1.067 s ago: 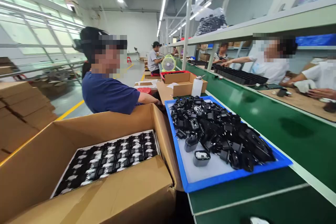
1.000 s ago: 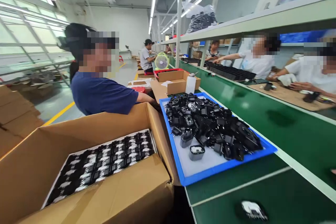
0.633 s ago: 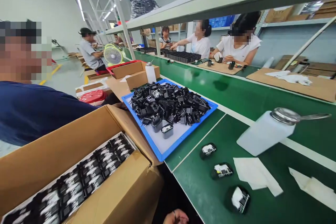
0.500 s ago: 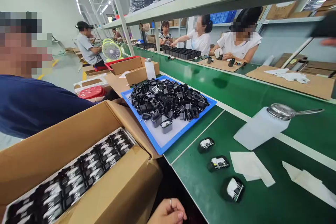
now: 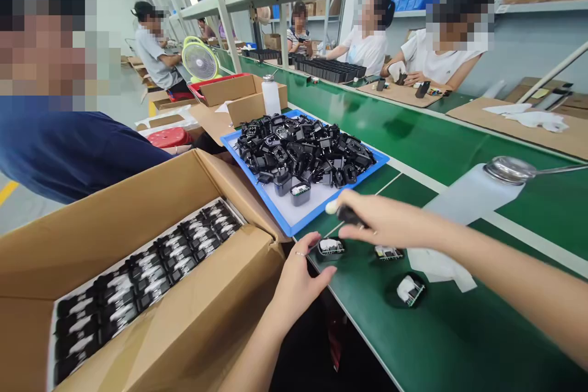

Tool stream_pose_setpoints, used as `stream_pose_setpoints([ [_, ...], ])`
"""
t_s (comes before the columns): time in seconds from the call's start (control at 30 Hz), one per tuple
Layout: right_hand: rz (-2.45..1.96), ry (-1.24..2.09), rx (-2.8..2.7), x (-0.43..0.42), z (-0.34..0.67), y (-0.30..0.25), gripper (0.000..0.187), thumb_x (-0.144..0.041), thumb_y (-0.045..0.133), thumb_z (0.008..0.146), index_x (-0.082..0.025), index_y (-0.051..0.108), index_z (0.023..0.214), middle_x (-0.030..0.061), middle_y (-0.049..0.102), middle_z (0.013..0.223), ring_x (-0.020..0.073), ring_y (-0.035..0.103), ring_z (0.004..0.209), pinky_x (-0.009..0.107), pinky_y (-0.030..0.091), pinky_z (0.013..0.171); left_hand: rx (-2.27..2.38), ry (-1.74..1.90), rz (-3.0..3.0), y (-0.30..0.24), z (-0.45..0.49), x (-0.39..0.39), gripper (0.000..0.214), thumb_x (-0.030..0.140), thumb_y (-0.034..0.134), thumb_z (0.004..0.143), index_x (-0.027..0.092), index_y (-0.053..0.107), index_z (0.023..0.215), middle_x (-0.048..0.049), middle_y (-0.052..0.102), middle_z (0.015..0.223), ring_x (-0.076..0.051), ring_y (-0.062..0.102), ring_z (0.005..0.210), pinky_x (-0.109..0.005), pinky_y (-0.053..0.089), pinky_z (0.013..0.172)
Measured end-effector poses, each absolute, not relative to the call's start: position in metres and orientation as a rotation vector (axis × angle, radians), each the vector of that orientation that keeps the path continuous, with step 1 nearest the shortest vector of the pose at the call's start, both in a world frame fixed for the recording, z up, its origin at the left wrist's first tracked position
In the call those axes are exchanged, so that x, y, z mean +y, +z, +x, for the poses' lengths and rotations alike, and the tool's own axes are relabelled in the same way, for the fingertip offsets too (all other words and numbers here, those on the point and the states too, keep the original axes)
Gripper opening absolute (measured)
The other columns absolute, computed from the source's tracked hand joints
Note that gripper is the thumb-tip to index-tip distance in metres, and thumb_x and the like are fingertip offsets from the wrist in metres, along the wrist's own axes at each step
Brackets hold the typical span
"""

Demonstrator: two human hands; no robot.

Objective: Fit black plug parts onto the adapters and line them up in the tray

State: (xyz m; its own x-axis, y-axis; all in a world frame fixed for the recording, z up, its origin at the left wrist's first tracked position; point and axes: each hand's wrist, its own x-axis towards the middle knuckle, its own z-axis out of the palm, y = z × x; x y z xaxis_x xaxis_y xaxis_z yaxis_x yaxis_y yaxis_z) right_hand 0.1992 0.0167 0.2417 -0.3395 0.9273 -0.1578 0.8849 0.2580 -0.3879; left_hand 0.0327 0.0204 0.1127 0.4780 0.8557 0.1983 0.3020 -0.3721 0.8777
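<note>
My left hand is at the table's near edge, thumb and fingers apart. Its fingertips are close to a black adapter housing with white filling and a circuit board inside; whether they touch it I cannot tell. Just beyond, my right hand has its fingers round a small black part, mostly hidden and blurred. A pale cover shows at one of its fingertips. Under that hand lies a second open housing, partly covered. A third housing sits nearer to me on the green table.
A blue tray heaped with black plug parts is ahead. At left an open carton holds rows of black housings. A white bottle with metal lid and paper wipes lie at right. Co-workers sit at left and across the table.
My right hand has come in from the right and holds a small black part. My left hand has moved up and opened beside a housing. The camera view has shifted.
</note>
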Motion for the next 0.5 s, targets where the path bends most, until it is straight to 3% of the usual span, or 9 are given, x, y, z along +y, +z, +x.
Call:
stream_pose_setpoints([
  [0.27, -1.917, 0.676, -2.194, 0.012, 0.231, 0.252, 0.019, -0.038, 0.039, 0.075, -0.02, 0.039, 0.082, 0.0003, 0.051, 0.07, 0.0142, 0.048, 0.057, 0.023, 0.035, 0.049, 0.79, 0.881, 2.126, 0.118, 0.04, 0.034, 0.047, 0.023, 0.053, 0.069, 0.023, 0.035, 0.112, -0.0032, 0.052, 0.098, -0.014, 0.048, 0.092, -0.03, 0.04, 0.08],
  [0.4, -1.95, 0.708, -2.286, 0.008, 0.224, 0.244, 0.015, -0.035, 0.039, 0.075, -0.021, 0.039, 0.08, -0.0018, 0.049, 0.062, 0.0134, 0.046, 0.052, 0.023, 0.034, 0.047, 0.71, 0.951, 2.23, 0.117, 0.04, 0.038, 0.028, 0.025, 0.053, 0.07, 0.022, 0.05, 0.097, -0.0033, 0.054, 0.093, -0.014, 0.051, 0.087, -0.028, 0.042, 0.078],
  [0.5, -1.935, 0.657, -2.315, 0.008, 0.221, 0.243, 0.015, -0.032, 0.041, 0.074, -0.021, 0.041, 0.083, -0.0001, 0.051, 0.069, 0.0149, 0.048, 0.058, 0.024, 0.036, 0.05, 0.777, 1.006, 2.069, 0.113, 0.041, 0.037, 0.026, 0.026, 0.059, 0.064, 0.019, 0.05, 0.088, -0.0032, 0.058, 0.089, -0.014, 0.054, 0.081, -0.028, 0.045, 0.073],
])
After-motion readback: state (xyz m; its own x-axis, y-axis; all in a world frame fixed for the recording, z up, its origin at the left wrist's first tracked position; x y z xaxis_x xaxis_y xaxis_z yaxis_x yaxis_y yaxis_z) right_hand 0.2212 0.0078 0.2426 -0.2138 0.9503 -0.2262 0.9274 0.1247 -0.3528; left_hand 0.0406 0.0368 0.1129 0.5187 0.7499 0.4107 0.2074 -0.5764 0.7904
